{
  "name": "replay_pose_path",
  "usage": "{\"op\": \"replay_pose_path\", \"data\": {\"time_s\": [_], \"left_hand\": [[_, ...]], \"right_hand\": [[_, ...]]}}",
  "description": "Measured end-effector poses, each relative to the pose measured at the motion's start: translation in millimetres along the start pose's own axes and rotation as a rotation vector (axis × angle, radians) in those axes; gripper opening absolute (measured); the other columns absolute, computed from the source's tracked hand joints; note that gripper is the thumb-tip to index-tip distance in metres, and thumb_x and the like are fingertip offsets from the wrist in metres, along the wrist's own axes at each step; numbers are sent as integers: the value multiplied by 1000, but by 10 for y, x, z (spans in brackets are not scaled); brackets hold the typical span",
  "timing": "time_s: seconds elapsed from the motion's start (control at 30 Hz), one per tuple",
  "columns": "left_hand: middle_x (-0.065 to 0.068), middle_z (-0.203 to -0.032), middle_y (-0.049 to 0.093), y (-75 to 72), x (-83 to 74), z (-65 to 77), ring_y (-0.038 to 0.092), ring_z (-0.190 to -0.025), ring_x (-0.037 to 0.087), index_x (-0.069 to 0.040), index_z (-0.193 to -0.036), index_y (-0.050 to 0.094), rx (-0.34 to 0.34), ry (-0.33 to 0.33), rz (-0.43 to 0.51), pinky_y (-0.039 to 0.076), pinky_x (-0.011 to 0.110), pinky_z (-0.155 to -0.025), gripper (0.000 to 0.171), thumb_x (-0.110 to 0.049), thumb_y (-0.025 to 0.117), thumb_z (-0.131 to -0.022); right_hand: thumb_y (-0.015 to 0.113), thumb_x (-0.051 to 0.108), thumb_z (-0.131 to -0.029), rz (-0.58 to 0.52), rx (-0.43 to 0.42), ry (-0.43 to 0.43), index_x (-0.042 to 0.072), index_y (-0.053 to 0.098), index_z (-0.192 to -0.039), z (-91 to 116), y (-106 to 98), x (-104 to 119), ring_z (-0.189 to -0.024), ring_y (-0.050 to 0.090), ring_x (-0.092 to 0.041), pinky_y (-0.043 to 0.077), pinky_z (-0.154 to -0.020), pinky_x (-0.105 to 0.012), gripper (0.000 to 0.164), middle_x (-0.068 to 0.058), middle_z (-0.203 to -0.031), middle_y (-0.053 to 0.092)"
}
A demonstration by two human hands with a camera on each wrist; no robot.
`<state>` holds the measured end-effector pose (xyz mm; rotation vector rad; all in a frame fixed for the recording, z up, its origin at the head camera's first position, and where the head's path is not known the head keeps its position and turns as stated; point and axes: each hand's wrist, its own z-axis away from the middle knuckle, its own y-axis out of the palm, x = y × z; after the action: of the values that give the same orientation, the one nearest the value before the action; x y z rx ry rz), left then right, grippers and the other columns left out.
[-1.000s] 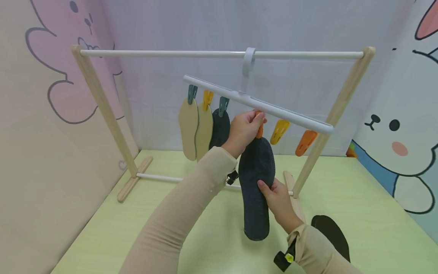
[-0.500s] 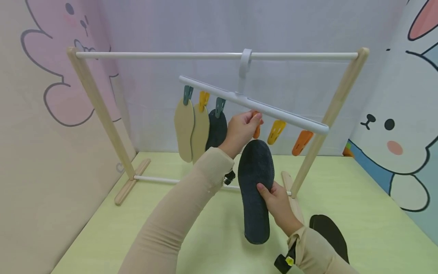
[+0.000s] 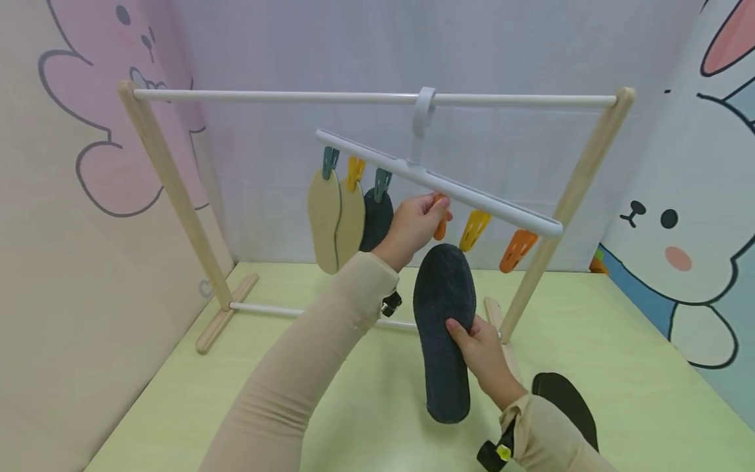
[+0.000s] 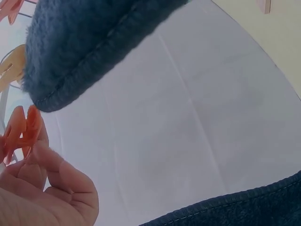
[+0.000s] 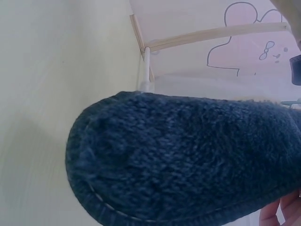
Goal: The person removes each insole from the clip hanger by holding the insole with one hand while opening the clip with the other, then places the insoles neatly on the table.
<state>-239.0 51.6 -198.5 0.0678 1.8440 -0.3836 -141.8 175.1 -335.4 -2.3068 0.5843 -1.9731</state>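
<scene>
My left hand (image 3: 409, 226) pinches an orange clothespin (image 3: 440, 231) hanging under the white clip hanger (image 3: 489, 203). A dark blue, fleecy insole (image 3: 445, 367) is upright in my right hand (image 3: 486, 354), thumb on its near face. Its rounded top sits just below the orange clothespin, with a small gap in the head view. In the left wrist view the clothespin (image 4: 19, 134) appears close to the insole's tip (image 4: 51, 89); whether they touch I cannot tell. The insole (image 5: 178, 155) fills much of the right wrist view, mostly hiding the right hand.
Two beige insoles (image 3: 323, 223) and a dark one (image 3: 377, 219) hang clipped at the hanger's left. A yellow clip (image 3: 474, 229) and an orange clip (image 3: 519, 250) hang at its right. The wooden-sided rack (image 3: 177, 190) bears the hanger. Another dark insole (image 3: 566, 403) lies right on the table.
The insole in my right hand has come down slightly, away from the orange clothespin. My left hand keeps its pinch on the clothespin, and the hanger has swayed a little.
</scene>
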Motion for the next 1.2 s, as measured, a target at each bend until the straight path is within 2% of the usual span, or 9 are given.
{"op": "replay_pose_path", "data": {"time_s": [0.2,0.3,0.5,0.67,0.83,1.03,1.2], "left_hand": [[5,-86,63,-11,-2,11,51,-79,18,-2,-101,66,7,3,-51,39,28,-71,32,-30,52,-100],[6,-88,64,-20,-11,21,52,-81,18,-3,-103,66,11,-22,-52,40,27,-72,32,-31,52,-100],[9,-91,65,-15,-42,28,56,-86,19,-1,-112,61,2,-61,20,44,35,-85,31,-28,54,-99],[10,-89,65,-3,-68,43,60,-85,20,-3,-114,51,-29,-63,86,44,32,-79,29,-26,56,-98],[9,-89,64,-29,-59,50,54,-79,18,0,-105,58,-37,-33,47,41,26,-69,28,-27,54,-99],[11,-91,63,-44,-50,62,51,-76,18,0,-100,58,-37,-32,19,41,26,-68,28,-27,54,-99],[10,-89,62,-22,-51,60,50,-76,19,-1,-96,58,-22,-22,-21,42,26,-69,27,-28,55,-99]], "right_hand": [[58,10,-96,36,-1,22,-17,58,-107,16,-57,-46,-76,62,-10,50,-69,-24,28,-21,-94,69],[58,10,-96,58,9,43,-17,59,-106,29,-73,-60,-76,62,-11,50,-68,-25,28,-21,-92,69],[57,12,-97,66,43,49,-16,58,-109,40,-115,-81,-79,65,-15,51,-70,-28,30,-21,-93,69],[55,13,-98,73,70,49,-14,56,-117,51,-192,-75,-87,66,-21,53,-77,-33,33,-23,-102,67],[56,13,-97,111,60,58,-15,57,-112,60,-285,-80,-83,66,-19,52,-74,-30,32,-22,-97,68],[57,13,-97,150,52,64,-15,58,-108,71,-384,-130,-80,64,-14,51,-71,-27,30,-20,-95,69],[57,13,-97,188,51,66,-16,58,-108,96,-465,-175,-79,64,-15,51,-70,-27,31,-20,-93,69]]}}
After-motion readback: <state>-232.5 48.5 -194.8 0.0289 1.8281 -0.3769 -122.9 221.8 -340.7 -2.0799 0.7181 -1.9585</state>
